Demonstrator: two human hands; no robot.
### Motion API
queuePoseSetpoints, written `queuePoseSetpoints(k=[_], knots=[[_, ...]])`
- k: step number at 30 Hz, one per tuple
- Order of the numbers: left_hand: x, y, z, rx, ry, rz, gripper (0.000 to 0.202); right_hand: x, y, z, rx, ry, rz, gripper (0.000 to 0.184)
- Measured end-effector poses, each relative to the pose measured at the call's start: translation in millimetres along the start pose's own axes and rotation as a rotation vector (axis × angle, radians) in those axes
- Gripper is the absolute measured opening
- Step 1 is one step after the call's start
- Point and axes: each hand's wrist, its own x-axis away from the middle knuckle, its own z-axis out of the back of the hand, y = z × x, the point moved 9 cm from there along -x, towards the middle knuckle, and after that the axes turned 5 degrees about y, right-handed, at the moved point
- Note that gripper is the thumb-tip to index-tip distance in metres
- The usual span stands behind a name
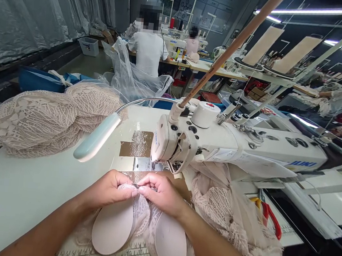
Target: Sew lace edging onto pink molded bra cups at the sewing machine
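Observation:
My left hand (pixel 110 188) and my right hand (pixel 162 193) meet in front of the sewing machine (pixel 218 143), both pinching the centre of a pale pink lace bra (pixel 140 226). Its two smooth padded cups lie toward me, one under each wrist. A small dark thin object shows between my fingertips; I cannot make out what it is. The needle area of the machine sits just beyond my fingers.
A heap of lace bras (pixel 46 117) lies at the left on the white table (pixel 14 193). More lace pieces (pixel 234 220) are piled right of the machine. A gooseneck lamp (pixel 98 136) hangs over the table. Red-handled scissors (pixel 268 215) lie at right. People sit at machines behind.

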Motion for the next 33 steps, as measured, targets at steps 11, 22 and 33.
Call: queuePoseSetpoints(k=[11, 22, 33], knots=[[-1.4, -8.4, -2.7, -0.097, 0.080, 0.036, 0.032, 1.6, -3.8, -8.2, 0.092, -0.059, 0.025, 0.012], [-5.0, -4.6, 2.3, -0.092, 0.131, -0.011, 0.026, 0.2, 13.1, -3.6, -0.052, -0.023, -0.089, 0.023], [-9.4, -8.9, 33.5, -0.284, 0.178, 0.026, 0.035, 9.3, 1.9, 44.3, 0.560, 0.123, -0.142, 0.012]])
